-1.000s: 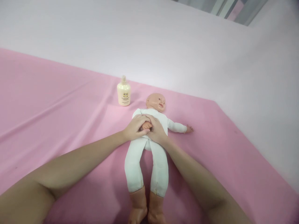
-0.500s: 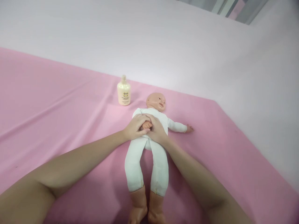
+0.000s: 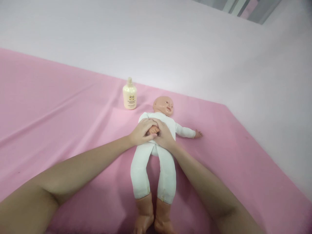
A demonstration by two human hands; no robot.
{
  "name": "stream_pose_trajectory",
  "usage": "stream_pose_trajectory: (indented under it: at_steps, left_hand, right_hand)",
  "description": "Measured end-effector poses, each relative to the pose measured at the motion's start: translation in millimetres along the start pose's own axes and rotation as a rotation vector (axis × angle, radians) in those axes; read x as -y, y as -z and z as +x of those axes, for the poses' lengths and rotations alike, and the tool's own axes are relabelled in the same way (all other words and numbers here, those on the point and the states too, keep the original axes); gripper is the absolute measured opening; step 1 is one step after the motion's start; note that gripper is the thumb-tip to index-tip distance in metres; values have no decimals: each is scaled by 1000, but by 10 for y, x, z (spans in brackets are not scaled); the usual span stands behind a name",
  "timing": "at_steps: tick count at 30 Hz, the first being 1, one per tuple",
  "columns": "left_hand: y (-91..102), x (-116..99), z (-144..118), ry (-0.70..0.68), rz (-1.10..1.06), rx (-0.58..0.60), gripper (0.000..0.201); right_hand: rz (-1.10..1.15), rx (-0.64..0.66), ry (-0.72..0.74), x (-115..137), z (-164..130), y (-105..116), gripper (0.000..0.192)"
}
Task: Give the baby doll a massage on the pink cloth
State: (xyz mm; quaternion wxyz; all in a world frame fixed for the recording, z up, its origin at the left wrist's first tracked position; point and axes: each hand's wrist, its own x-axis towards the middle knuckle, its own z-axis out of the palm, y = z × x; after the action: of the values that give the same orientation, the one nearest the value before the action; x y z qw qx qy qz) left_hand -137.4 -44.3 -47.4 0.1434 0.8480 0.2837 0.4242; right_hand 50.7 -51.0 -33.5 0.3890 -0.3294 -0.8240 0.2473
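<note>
A baby doll (image 3: pixel 167 169) with a white cloth body lies on its back, its head turned to the right and its feet toward me. My left hand (image 3: pixel 143 131) and my right hand (image 3: pixel 163 135) meet over its belly, fingers overlapping. Between them the doll's small hand (image 3: pixel 153 130) shows, with both my hands closed around that arm. My fingers hide most of the forearm. The doll's other arm (image 3: pixel 185 131) stretches out to the right on the cloth, untouched.
A cream pump bottle (image 3: pixel 130 96) with a dark-printed label stands upright beyond my left hand, beside the doll's head. Beneath everything spreads a pink cloth (image 3: pixel 73 110) with some creases. Past its edge lies a pale surface (image 3: pixel 117 39), with grey strips at the upper right.
Both hands keep the same hold on the doll's arm. Only a very slight shift of the whole view shows.
</note>
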Motion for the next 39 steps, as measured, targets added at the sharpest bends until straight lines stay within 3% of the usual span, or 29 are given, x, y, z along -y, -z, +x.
stream_pose_trajectory:
  at_steps: [39]
  left_hand:
    - [7,-3,-9,42,3,27,37]
  right_hand:
    - [6,22,-24,15,9,5,64]
